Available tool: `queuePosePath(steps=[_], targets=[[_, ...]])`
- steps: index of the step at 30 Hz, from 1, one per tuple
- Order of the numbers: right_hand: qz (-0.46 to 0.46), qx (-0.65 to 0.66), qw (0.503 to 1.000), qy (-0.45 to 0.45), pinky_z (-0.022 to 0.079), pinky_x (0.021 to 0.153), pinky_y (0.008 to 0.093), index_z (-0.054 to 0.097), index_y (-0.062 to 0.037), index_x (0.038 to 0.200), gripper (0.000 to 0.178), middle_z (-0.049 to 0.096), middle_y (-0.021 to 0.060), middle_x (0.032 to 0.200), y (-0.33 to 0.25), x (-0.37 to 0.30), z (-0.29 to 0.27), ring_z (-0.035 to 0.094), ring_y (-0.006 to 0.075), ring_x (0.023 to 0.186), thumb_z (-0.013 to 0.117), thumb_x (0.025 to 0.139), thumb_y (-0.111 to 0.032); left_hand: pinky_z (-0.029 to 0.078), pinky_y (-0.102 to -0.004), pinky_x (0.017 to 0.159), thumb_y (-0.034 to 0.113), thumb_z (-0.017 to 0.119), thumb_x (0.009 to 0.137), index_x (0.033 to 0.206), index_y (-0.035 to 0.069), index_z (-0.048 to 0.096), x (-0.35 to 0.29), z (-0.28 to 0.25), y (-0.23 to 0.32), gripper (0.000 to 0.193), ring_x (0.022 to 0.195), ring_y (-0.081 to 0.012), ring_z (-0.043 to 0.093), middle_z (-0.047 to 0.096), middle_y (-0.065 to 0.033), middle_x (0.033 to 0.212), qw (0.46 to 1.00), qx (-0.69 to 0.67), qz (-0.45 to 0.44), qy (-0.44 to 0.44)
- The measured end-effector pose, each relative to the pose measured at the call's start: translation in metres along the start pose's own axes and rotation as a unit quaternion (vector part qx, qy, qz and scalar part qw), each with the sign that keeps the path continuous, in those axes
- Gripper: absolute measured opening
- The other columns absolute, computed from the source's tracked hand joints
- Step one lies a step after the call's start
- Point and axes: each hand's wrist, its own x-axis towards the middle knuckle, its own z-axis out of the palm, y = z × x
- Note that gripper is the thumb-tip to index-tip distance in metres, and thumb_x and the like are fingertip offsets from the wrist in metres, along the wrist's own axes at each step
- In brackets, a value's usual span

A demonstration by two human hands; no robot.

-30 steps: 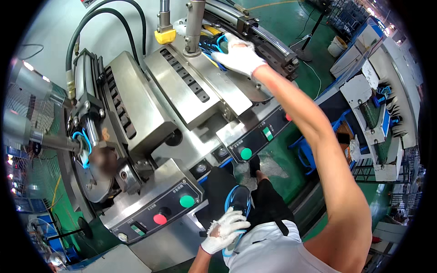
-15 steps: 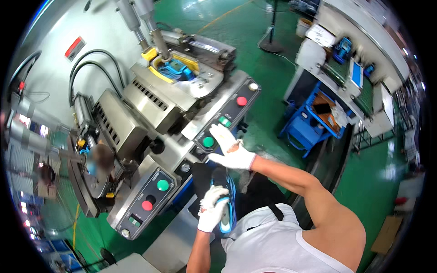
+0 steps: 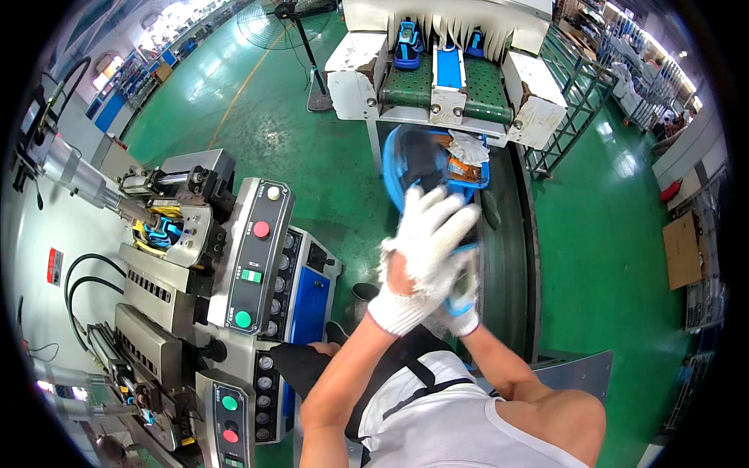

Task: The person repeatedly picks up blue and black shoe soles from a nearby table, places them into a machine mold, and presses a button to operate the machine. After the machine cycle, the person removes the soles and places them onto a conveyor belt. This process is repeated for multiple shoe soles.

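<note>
A dark sneaker with blue edging (image 3: 411, 162), blurred by motion, is held out in front of me. My left hand (image 3: 427, 249), in a white knit glove, crosses in front of it with the fingers stretched out and the back of the hand showing. Behind it, my right hand (image 3: 456, 313), also gloved, is at the sneaker's near end, where a light blue rim shows. Its fingers are mostly hidden, but it appears closed on the sneaker. The middle of the sneaker is covered by my left hand.
To the left stands a press machine with button panels (image 3: 257, 257) and a blue sneaker clamped in it (image 3: 162, 232). Ahead is a conveyor (image 3: 408, 87) carrying a sneaker (image 3: 407, 47). A blue cart (image 3: 477, 179) stands below it. A pedestal fan (image 3: 300, 47) is beyond.
I have turned right, away from the press and toward the conveyor. The sneaker has come up from my lap. My right hand has moved from near the buttons to the sneaker.
</note>
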Motion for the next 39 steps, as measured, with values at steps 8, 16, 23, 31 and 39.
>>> queuePosePath(steps=[8, 16, 23, 31, 39], targets=[[0.077, -0.028, 0.955, 0.286, 0.033, 0.124, 0.0422, 0.054, 0.0040, 0.150, 0.096, 0.054, 0.0238, 0.156, 0.173, 0.234, -0.073, 0.049, 0.0331, 0.146, 0.084, 0.084, -0.058, 0.044, -0.0561, 0.117, 0.029, 0.087, 0.084, 0.144, -0.001, 0.059, -0.062, 0.023, -0.025, 0.072, 0.139, -0.0489, 0.055, 0.063, -0.0253, 0.141, 0.987, -0.069, -0.048, -0.134], [0.162, -0.296, 0.936, -0.099, 0.031, 0.125, 0.0353, 0.053, -0.0083, 0.158, 0.080, 0.056, 0.0093, 0.158, 0.339, 0.474, -0.135, 0.048, 0.0227, 0.146, 0.065, 0.099, -0.061, 0.046, -0.0484, 0.116, 0.024, 0.081, 0.089, 0.140, 0.000, 0.061, -0.291, -0.020, -0.002, 0.060, 0.135, -0.0431, 0.059, 0.063, -0.0263, 0.141, 0.864, 0.028, -0.497, -0.070], [0.190, -0.510, 0.838, -0.027, 0.048, 0.106, 0.0443, 0.054, -0.0033, 0.154, 0.083, 0.063, 0.0141, 0.149, 0.390, 0.511, -0.182, 0.063, 0.0318, 0.126, 0.063, 0.099, -0.064, 0.055, -0.0474, 0.091, 0.019, 0.074, 0.091, 0.107, 0.003, 0.074, -0.379, -0.070, 0.074, 0.023, 0.103, -0.0391, 0.070, 0.074, -0.0185, 0.106, 0.701, 0.253, -0.657, 0.115], [0.306, -0.056, 0.923, -0.226, 0.053, 0.107, 0.0424, 0.056, -0.0002, 0.145, 0.063, 0.061, 0.0180, 0.140, 0.337, 0.153, 0.043, 0.063, 0.0307, 0.122, 0.065, 0.103, -0.046, 0.056, -0.0499, 0.090, 0.049, 0.067, 0.098, 0.109, 0.010, 0.076, -0.570, -0.016, 0.335, 0.041, 0.102, -0.0397, 0.074, 0.078, -0.0172, 0.107, 0.132, 0.330, -0.895, 0.268], [0.168, -0.129, 0.836, -0.506, 0.060, 0.101, 0.0390, 0.041, 0.0023, 0.159, 0.078, 0.046, 0.0207, 0.159, 0.192, -0.021, 0.176, 0.057, 0.0288, 0.134, 0.072, 0.103, -0.042, 0.047, -0.0538, 0.111, 0.060, 0.075, 0.089, 0.151, 0.010, 0.052, -0.648, 0.031, 0.525, 0.083, 0.132, -0.0447, 0.061, 0.064, -0.0200, 0.145, -0.051, 0.183, -0.931, 0.312]])
